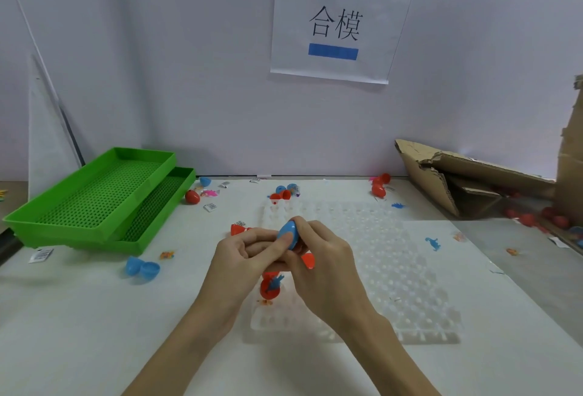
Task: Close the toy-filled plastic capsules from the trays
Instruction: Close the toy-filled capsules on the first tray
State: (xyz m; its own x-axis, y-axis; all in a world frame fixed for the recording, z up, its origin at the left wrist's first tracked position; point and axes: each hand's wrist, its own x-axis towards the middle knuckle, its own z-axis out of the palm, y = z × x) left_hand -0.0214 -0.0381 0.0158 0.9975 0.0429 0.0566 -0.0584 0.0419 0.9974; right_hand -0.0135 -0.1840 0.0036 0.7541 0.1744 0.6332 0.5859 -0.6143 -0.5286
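Observation:
A blue capsule (289, 232) is held above the clear dimpled tray (394, 269), near the tray's left side. My left hand (246, 253) and my right hand (318, 253) both grip it, with the left thumb pressed on its shell. Under my hands an open red capsule half (270, 288) with a small blue toy in it sits on the tray. Another red half (308, 261) shows beside my right hand. An open blue capsule (142, 267) lies on the table to the left.
Two stacked green perforated trays (104, 197) stand at the left. A torn cardboard box (473, 181) with red capsules lies at the right. Loose red and blue capsules (284, 193), small toys (432, 242) and paper slips are scattered over the white table.

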